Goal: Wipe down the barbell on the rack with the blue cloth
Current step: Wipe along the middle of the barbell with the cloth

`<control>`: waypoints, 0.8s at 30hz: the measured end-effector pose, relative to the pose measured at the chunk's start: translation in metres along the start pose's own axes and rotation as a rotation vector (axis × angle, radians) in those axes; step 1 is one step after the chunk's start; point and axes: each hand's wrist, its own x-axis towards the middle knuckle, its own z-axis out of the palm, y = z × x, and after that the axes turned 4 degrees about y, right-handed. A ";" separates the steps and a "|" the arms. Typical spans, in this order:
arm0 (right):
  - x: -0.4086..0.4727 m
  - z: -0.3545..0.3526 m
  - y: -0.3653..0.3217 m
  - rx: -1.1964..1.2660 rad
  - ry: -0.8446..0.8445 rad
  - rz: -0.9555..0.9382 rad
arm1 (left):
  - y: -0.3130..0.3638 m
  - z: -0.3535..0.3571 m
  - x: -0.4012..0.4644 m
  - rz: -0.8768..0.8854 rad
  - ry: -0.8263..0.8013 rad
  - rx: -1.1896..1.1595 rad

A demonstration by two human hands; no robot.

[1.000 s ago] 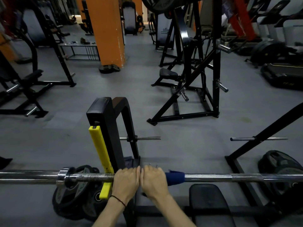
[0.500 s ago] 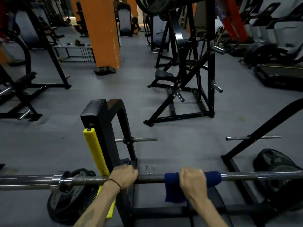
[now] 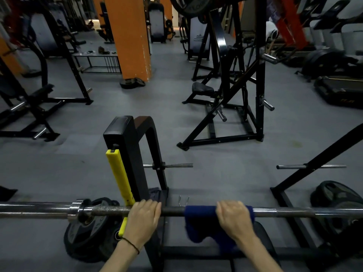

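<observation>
The barbell (image 3: 294,212) runs straight across at six o'clock, resting on the rack (image 3: 133,154). The left hand (image 3: 144,218) curls bare over the shaft beside the upright. At five o'clock the right hand (image 3: 234,217) clamps the blue cloth (image 3: 198,222) around it; the loose end looks blurred, probably hanging.

Bar (image 3: 294,212) ends beyond both edges; its middle under cloth (image 3: 198,222), right hand (image 3: 234,218) motion-blurred.
</observation>
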 end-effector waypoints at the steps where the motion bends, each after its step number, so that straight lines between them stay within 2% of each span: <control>1: -0.008 0.000 0.013 -0.016 -0.002 0.010 | 0.001 0.002 -0.002 -0.005 0.021 0.000; 3: -0.016 0.001 0.018 -0.036 -0.003 0.074 | 0.006 -0.001 0.000 -0.031 0.021 0.001; 5: -0.007 0.006 -0.008 -0.018 -0.012 0.154 | 0.014 -0.006 0.006 -0.075 0.013 0.003; 9: 0.020 0.023 -0.102 0.086 -0.116 0.135 | 0.026 -0.007 0.018 -0.104 0.002 0.024; 12: 0.031 0.028 -0.134 0.129 -0.113 0.097 | 0.026 -0.007 0.019 -0.083 -0.034 0.040; 17: 0.017 0.019 -0.072 0.076 -0.034 -0.013 | 0.011 -0.005 0.023 0.014 -0.125 0.022; 21: -0.013 0.006 0.016 -0.014 0.030 0.059 | 0.006 -0.008 0.026 0.066 -0.136 0.038; 24: -0.016 0.001 0.016 -0.034 0.038 0.172 | 0.010 -0.005 0.026 0.039 -0.214 0.043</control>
